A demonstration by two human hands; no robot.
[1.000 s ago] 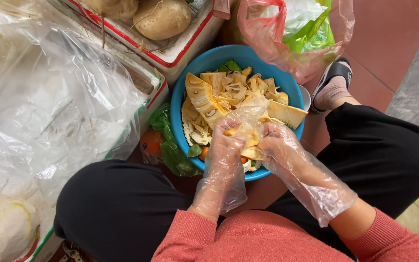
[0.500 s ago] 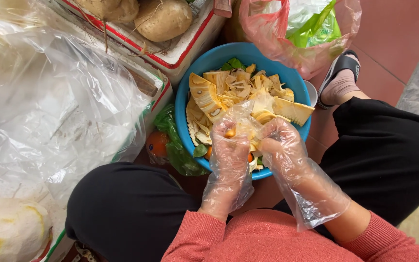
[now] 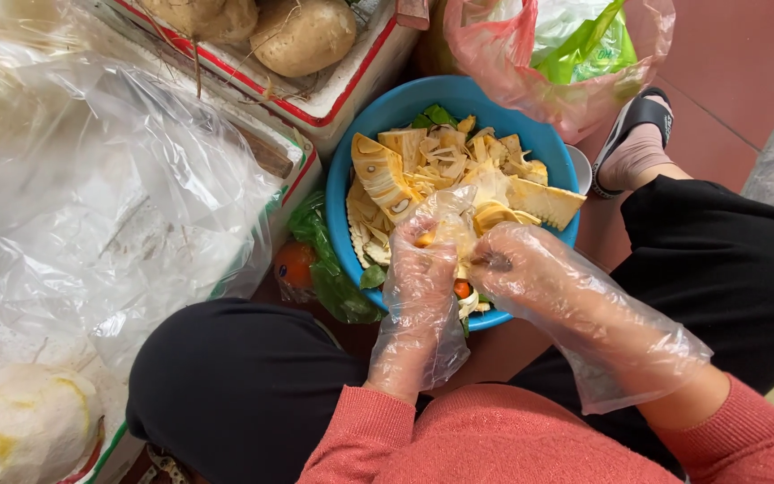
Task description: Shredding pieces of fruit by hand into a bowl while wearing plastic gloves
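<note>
A blue plastic bowl (image 3: 362, 152) sits on the floor between my knees, heaped with pale yellow fruit peelings and rind (image 3: 459, 175). Both hands wear loose clear plastic gloves. My left hand (image 3: 421, 269) and my right hand (image 3: 517, 264) meet over the near rim of the bowl, together pinching a small yellow piece of fruit (image 3: 481, 220). An orange bit shows at my left fingertips. The piece is mostly hidden by the gloves.
A white foam box (image 3: 333, 85) with brown tubers stands behind the bowl. Crumpled clear plastic sheeting (image 3: 109, 188) covers the left. A pink bag (image 3: 539, 63) with green contents lies at the back right. A green bag (image 3: 329, 269) and a sandalled foot (image 3: 633, 134) flank the bowl.
The view has shifted slightly. My hands stay together over the bowl's near rim, working the same piece with small finger movements.
</note>
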